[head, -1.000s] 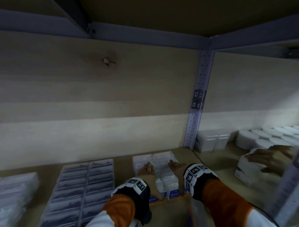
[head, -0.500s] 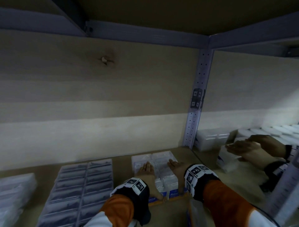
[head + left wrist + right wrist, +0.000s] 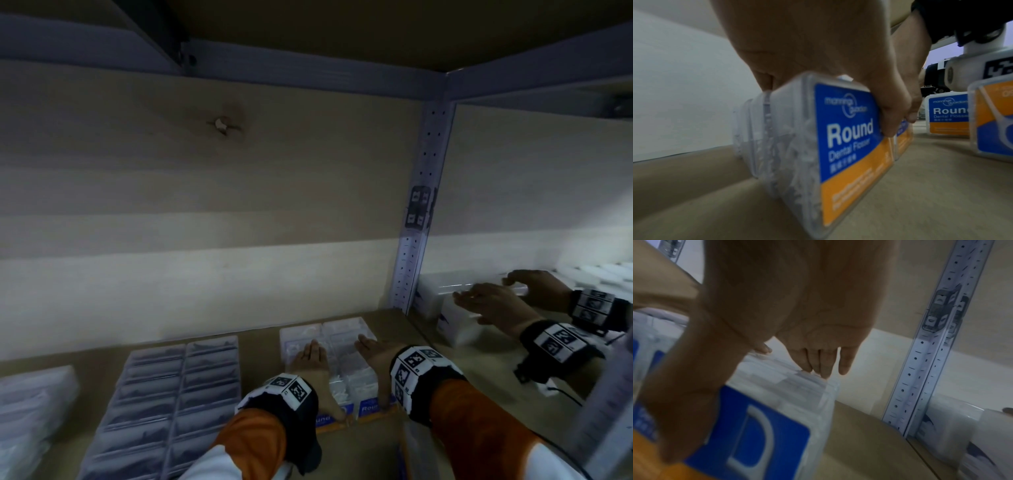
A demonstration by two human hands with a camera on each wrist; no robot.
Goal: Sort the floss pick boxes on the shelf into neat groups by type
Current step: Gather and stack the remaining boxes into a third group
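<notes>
Two rows of clear floss pick boxes point(image 3: 342, 363) with blue and orange "Round" labels stand on the wooden shelf point(image 3: 260, 339). My left hand point(image 3: 308, 363) lies flat on the left row, its thumb down the front label of the nearest box point(image 3: 849, 146). My right hand point(image 3: 371, 353) lies flat on the right row, with straight fingers point(image 3: 824, 363) resting on the lids and the thumb down the front of its blue-labelled box point(image 3: 777, 426). Both hands press the rows without lifting them.
A flat two-column block of darker floss boxes point(image 3: 171, 394) lies to the left, and white packs point(image 3: 30, 404) sit at the far left. A perforated metal post point(image 3: 421, 222) divides the bays. Another person's hands point(image 3: 496, 308) handle white boxes in the right bay. More labelled boxes point(image 3: 947, 116) stand at front right.
My hands have stayed on the two rows. In the right bay, the other person's hands have carried a white box leftward, up against the stack beside the post.
</notes>
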